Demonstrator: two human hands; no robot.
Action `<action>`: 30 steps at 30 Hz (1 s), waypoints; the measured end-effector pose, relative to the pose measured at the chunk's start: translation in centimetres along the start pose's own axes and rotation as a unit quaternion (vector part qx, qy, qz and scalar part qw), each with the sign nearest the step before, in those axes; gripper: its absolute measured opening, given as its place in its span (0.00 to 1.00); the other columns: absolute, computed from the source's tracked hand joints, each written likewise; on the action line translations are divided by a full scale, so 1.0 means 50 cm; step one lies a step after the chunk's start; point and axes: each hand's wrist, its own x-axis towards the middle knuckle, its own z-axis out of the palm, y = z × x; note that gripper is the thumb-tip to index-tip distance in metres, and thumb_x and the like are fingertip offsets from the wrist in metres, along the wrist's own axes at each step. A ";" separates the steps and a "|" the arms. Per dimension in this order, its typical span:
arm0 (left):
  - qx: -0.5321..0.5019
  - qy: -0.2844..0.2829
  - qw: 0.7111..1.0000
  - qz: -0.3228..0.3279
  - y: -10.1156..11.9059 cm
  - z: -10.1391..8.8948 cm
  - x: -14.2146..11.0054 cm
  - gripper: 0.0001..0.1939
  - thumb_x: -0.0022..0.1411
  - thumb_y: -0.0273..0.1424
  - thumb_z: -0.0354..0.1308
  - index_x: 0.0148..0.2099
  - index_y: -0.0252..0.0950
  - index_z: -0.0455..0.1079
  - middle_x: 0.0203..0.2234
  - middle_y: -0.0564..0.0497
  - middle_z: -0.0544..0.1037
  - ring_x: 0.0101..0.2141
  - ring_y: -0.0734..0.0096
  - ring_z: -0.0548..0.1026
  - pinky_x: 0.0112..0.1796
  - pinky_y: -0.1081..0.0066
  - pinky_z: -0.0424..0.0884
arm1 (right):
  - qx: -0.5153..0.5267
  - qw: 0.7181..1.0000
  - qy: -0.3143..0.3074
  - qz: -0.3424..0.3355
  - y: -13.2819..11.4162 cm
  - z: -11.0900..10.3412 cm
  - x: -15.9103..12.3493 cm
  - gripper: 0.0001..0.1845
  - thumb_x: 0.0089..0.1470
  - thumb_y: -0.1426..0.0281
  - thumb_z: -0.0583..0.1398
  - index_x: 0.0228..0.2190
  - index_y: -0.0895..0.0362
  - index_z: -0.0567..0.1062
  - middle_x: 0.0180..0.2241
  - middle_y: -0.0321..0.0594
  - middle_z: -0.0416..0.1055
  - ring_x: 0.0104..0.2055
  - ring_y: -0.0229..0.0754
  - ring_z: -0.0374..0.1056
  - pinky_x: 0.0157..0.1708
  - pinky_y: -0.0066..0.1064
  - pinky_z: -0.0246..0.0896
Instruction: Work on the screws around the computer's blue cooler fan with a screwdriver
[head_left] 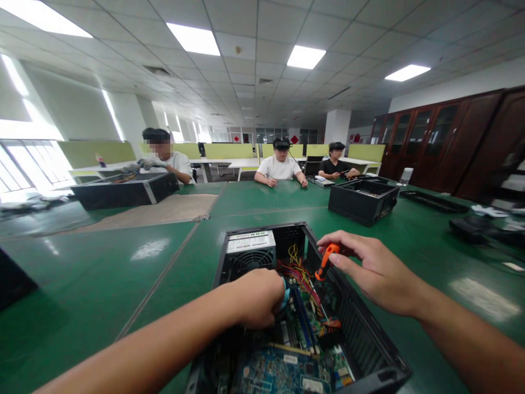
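Observation:
An open black computer case (369,350) lies on the green table in front of me. Inside it sit a power supply with a fan (251,251), red and yellow wires (297,268) and a blue motherboard (283,369). My right hand (373,271) is closed round an orange-handled screwdriver (326,261), which points down into the case. My left hand (256,298) is curled inside the case, fingers closed on a light blue part (285,295) that is mostly hidden.
Three people sit at the far side of the green table (102,284). Another black case (363,201) stands at the back right, a long black case (127,191) at the back left. Dark items (484,230) lie along the right edge. Wooden cabinets (443,142) line the right wall.

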 end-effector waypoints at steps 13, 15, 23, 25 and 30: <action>-0.225 0.079 0.970 -0.055 -0.043 -0.037 -0.104 0.12 0.54 0.31 0.65 0.42 0.43 0.77 0.31 0.56 0.81 0.30 0.71 0.76 0.31 0.76 0.66 | -0.056 0.980 -0.179 -0.071 -0.019 0.068 0.051 0.14 0.62 0.75 0.53 0.47 0.58 0.71 0.46 0.45 0.74 0.48 0.45 0.68 0.51 0.37 0.62; -0.254 0.137 0.955 -0.067 -0.051 -0.023 -0.125 0.08 0.57 0.34 0.62 0.41 0.41 0.78 0.30 0.55 0.81 0.31 0.72 0.76 0.33 0.76 0.67 | -0.060 0.978 -0.185 -0.072 -0.017 0.078 0.057 0.13 0.62 0.76 0.53 0.47 0.59 0.72 0.45 0.45 0.74 0.47 0.45 0.69 0.50 0.37 0.62; -0.350 0.353 0.866 -0.056 -0.100 0.072 -0.124 0.19 0.60 0.40 0.59 0.21 0.34 0.69 0.14 0.56 0.70 0.19 0.78 0.66 0.24 0.77 0.60 | -0.145 0.969 -0.200 -0.028 0.007 0.125 0.052 0.11 0.60 0.64 0.59 0.41 0.58 0.74 0.34 0.43 0.77 0.36 0.46 0.73 0.36 0.34 0.64; -0.375 0.413 0.828 -0.053 -0.106 0.094 -0.117 0.24 0.63 0.39 0.56 0.17 0.34 0.65 0.10 0.57 0.64 0.16 0.79 0.61 0.21 0.76 0.56 | -0.154 0.968 -0.197 -0.024 0.001 0.118 0.053 0.13 0.59 0.61 0.61 0.39 0.58 0.76 0.31 0.43 0.77 0.33 0.46 0.72 0.34 0.34 0.64; -0.403 0.435 0.804 -0.053 -0.107 0.117 -0.112 0.27 0.65 0.40 0.53 0.16 0.35 0.63 0.10 0.55 0.65 0.15 0.78 0.62 0.21 0.74 0.56 | -0.063 0.971 -0.207 -0.101 -0.066 0.080 0.067 0.14 0.60 0.74 0.57 0.47 0.56 0.74 0.44 0.42 0.76 0.45 0.43 0.71 0.47 0.33 0.64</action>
